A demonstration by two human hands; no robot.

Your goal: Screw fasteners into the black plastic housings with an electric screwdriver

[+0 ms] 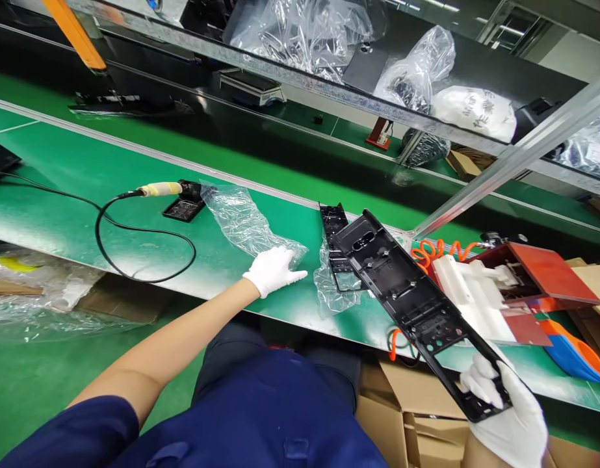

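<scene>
My right hand (514, 406), in a white glove, is closed around the near end of a long black plastic housing (402, 286). The housing is tilted above the bench, its ribbed inner side and rectangular cutout showing. My left hand (275, 270), also gloved in white, rests on the lower end of a clear plastic bag (244, 218) lying flat. Its thumb is stretched away from the fingers. A second black plastic housing (335, 224) lies behind the held one on another clear bag (331, 296), partly hidden.
A soldering-iron-like tool with a taped yellow handle (160, 189) sits in a black stand, its cable looping over the green bench (46, 214). At right are a red machine with white blocks (548, 273) and an orange coiled hose (439, 250). Cardboard boxes (421, 390) stand below the bench.
</scene>
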